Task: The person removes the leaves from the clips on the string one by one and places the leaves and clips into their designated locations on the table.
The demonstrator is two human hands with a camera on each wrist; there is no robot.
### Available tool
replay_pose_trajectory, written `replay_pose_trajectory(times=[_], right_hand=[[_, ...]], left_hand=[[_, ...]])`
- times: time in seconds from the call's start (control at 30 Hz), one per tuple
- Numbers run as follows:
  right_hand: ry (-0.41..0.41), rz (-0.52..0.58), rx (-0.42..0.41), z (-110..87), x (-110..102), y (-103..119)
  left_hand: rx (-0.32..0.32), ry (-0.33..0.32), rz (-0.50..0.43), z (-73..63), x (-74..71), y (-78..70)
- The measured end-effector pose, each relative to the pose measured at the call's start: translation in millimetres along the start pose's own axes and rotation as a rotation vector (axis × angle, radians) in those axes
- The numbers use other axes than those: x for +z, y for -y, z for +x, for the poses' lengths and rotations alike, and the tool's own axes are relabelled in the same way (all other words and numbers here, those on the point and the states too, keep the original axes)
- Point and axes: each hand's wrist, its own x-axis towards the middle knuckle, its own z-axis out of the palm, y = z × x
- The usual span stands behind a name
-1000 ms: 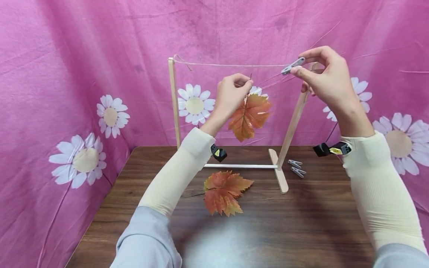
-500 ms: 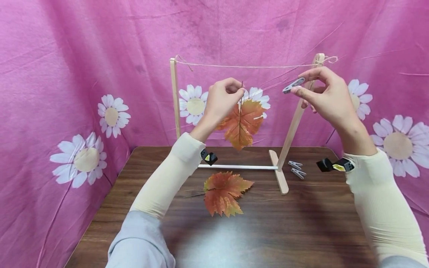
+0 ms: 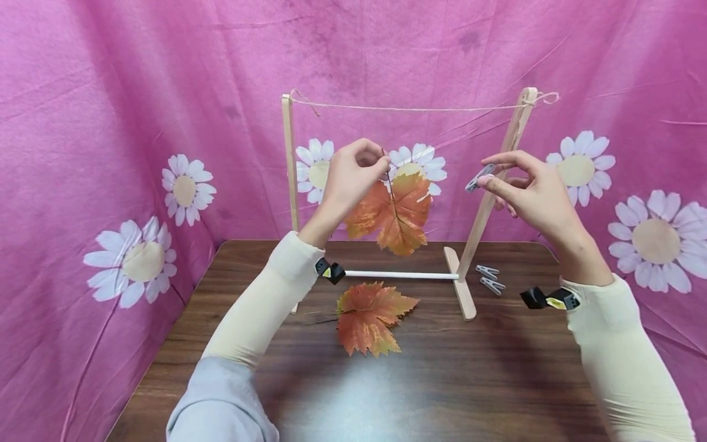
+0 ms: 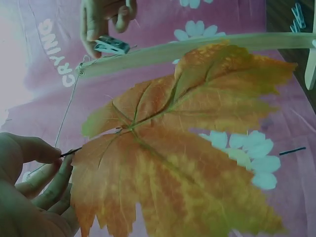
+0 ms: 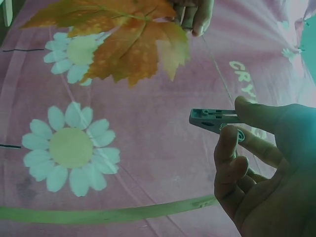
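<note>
My left hand (image 3: 356, 175) pinches the thin stem of an orange artificial leaf (image 3: 402, 215), which hangs below the fingers. In the left wrist view the leaf (image 4: 182, 168) fills most of the picture, its stem between thumb and fingertip. My right hand (image 3: 533, 190) holds a grey clothespin (image 3: 479, 178) by its handle ends between thumb and fingers. The right wrist view shows this clothespin (image 5: 212, 118) with its tip pointing away from the hand. Both hands are below a string (image 3: 409, 109) tied between two wooden posts.
The wooden frame's right post (image 3: 483, 215) stands beside my right hand, with a white rod (image 3: 400, 275) low between the feet. A second leaf (image 3: 372, 319) lies on the brown table (image 3: 442, 380). Two clothespins (image 3: 490, 279) lie right of the frame. A pink flowered cloth (image 3: 386, 49) hangs behind.
Both hands have moved down away from the string, the left also drifting left with its leaf. The right hand has lowered with the clothespin, uncovering the right post's top and knot.
</note>
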Motion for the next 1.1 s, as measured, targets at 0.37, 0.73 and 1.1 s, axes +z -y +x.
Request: replay_pose_trajectory(times=[0.37, 0.73, 1.1], right_hand=[[0.033, -0.018, 0.049, -15.8, 2.5, -25.3], [0.078, 0.0, 0.083, -31.8, 7.6, -50.9], [0.11, 0.011, 0.079, -43.6, 15.4, -73.6]], left_hand=[[-0.045, -0.004, -0.203, -13.3, -9.6, 12.0], [-0.133, -0.001, -0.349, -27.7, -19.0, 26.3], [-0.183, -0.028, -0.455, -41.6, -26.0, 44.8]])
